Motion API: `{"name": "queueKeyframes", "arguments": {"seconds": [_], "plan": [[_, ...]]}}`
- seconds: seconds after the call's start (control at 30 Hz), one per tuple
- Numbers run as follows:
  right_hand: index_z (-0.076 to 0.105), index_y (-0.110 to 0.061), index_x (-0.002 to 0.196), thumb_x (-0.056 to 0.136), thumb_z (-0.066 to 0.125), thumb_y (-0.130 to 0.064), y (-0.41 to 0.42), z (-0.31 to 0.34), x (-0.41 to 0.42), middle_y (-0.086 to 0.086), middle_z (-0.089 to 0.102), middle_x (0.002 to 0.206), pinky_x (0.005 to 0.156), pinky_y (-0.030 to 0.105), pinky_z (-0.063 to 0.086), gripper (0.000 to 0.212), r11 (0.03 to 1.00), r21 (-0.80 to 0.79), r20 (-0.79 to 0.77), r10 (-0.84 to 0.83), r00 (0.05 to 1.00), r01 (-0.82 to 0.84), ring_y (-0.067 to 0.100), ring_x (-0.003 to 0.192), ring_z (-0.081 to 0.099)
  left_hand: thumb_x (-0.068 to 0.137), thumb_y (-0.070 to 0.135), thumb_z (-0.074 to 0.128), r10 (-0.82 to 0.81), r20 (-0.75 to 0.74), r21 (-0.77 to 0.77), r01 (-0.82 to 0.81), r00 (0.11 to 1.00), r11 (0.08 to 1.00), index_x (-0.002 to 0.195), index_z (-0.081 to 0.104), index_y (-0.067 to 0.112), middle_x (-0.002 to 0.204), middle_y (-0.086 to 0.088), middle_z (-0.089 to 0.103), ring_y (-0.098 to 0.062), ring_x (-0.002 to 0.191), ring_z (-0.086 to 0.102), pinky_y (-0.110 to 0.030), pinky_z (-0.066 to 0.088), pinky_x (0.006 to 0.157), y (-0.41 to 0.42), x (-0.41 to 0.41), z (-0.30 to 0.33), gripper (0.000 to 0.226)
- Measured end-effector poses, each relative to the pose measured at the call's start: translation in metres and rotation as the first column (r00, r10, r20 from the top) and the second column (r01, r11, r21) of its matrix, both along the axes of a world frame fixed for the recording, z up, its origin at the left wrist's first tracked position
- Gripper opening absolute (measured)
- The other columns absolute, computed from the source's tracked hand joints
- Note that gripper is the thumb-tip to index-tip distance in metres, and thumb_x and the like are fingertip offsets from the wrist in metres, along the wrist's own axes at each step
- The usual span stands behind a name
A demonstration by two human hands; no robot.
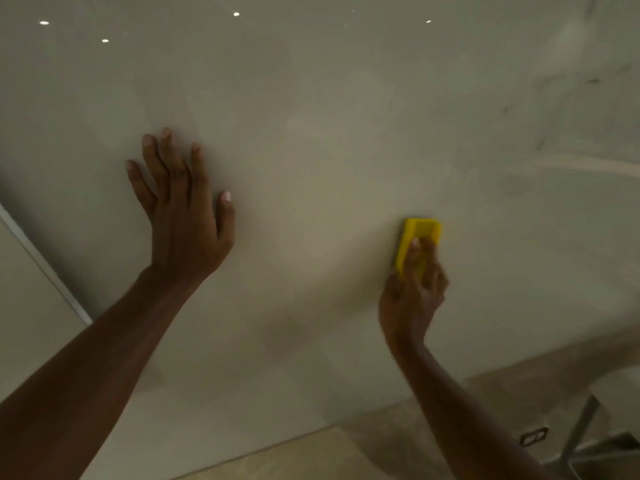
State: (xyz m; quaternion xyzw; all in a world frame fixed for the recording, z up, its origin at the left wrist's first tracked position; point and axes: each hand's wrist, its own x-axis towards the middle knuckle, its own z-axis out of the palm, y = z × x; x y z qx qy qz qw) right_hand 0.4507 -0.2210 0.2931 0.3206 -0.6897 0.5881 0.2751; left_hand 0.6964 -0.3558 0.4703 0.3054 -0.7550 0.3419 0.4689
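A glossy pale beige surface point(329, 133) fills most of the view. My left hand point(183, 209) lies flat on it at centre left, fingers straight and spread. My right hand point(412, 292) grips a yellow block-shaped pad point(420, 232) at centre right and holds it against the surface. My fingers cover the pad's lower half; its upper end sticks out above them.
A white edge strip point(45, 265) bounds the surface at the left. A tiled floor point(311, 455) shows at the bottom. At the bottom right stand a metal leg point(578, 427) and a dark wall outlet plate point(535, 436). Small light reflections dot the top.
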Motion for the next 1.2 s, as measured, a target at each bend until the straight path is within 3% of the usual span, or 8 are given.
{"name": "queueKeyframes", "arguments": {"seconds": [0.23,0.5,0.63,0.77,0.87,0.93,1.07,1.2], "plan": [[0.035,-0.043,0.148,0.088,0.058,-0.011,-0.011,-0.045,0.048,-0.016,0.026,0.158,0.092,0.042,0.039,0.071,0.847,0.479,-0.579,0.502,0.643,-0.23,0.032,0.133,0.037,0.106,0.031,0.039,-0.02,0.044,-0.024,0.021,0.999,0.999,0.16,0.025,-0.001,0.168,-0.034,0.017,-0.055,0.156,0.012,-0.076,0.006,0.121,0.01,-0.043,0.003,0.064],[0.041,-0.01,0.148,0.092,0.06,-0.01,0.032,0.004,-0.132,0.017,0.035,0.156,0.106,0.047,0.037,0.059,0.997,0.068,-0.13,0.052,0.99,-0.043,0.043,0.132,0.044,0.106,0.036,0.038,-0.05,0.067,-0.062,0.054,0.997,0.997,0.16,0.026,0.0,0.168,-0.033,0.016,-0.054,0.157,0.01,-0.076,0.004,0.12,0.023,-0.11,0.021,0.065],[0.037,-0.009,0.15,0.091,0.062,-0.006,0.04,0.007,-0.16,0.017,0.03,0.158,0.104,0.043,0.037,0.063,0.997,-0.058,0.356,-0.025,0.934,0.049,0.048,0.129,0.042,0.106,0.038,0.037,-0.035,0.075,-0.068,0.04,0.997,0.997,0.159,0.025,0.001,0.169,-0.032,0.016,-0.053,0.157,0.008,-0.075,0.002,0.121,0.031,-0.141,0.034,0.066],[0.038,-0.016,0.15,0.088,0.056,-0.007,0.032,-0.008,-0.104,0.008,0.034,0.157,0.099,0.047,0.043,0.066,0.987,0.14,-0.136,0.104,0.985,-0.085,0.04,0.129,0.045,0.106,0.039,0.037,-0.028,0.077,-0.074,0.034,0.997,0.997,0.158,0.026,0.001,0.169,-0.031,0.016,-0.053,0.157,0.009,-0.074,0.003,0.122,0.04,-0.173,0.043,0.066],[0.032,-0.033,0.151,0.082,0.059,-0.012,0.034,-0.01,-0.086,-0.005,0.027,0.16,0.086,0.039,0.038,0.077,0.905,0.408,-0.54,0.344,0.768,-0.119,0.036,0.129,0.042,0.105,0.04,0.038,-0.023,0.064,-0.071,0.027,0.998,0.997,0.158,0.026,0.001,0.169,-0.032,0.016,-0.053,0.157,0.009,-0.075,0.004,0.121,0.046,-0.193,0.05,0.067],[0.038,-0.032,0.15,0.083,0.063,-0.013,0.044,0.005,-0.113,-0.005,0.029,0.16,0.087,0.042,0.041,0.074,0.927,0.366,-0.476,0.263,0.839,-0.082,0.038,0.128,0.044,0.105,0.039,0.04,-0.024,0.064,-0.074,0.029,0.998,0.997,0.158,0.027,0.001,0.169,-0.031,0.016,-0.052,0.157,0.009,-0.074,0.004,0.122,0.048,-0.204,0.053,0.067],[0.051,-0.007,0.141,0.084,0.069,-0.003,0.059,0.03,-0.165,0.019,0.042,0.151,0.091,0.054,0.047,0.06,0.996,0.085,0.093,-0.035,0.995,0.027,0.051,0.118,0.051,0.104,0.037,0.043,-0.003,0.044,-0.071,0.006,0.999,0.997,0.157,0.029,-0.001,0.168,-0.033,0.018,-0.053,0.157,0.012,-0.075,0.006,0.122,0.056,-0.217,0.056,0.067],[0.043,-0.02,0.146,0.077,0.071,-0.007,0.059,0.01,-0.132,0.008,0.041,0.154,0.08,0.047,0.047,0.076,0.967,0.247,-0.379,0.154,0.913,-0.061,0.045,0.116,0.051,0.104,0.038,0.042,0.014,0.026,-0.051,-0.013,1.0,0.999,0.158,0.027,-0.001,0.169,-0.033,0.015,-0.053,0.157,0.011,-0.076,0.005,0.121,0.065,-0.238,0.059,0.068]]}}
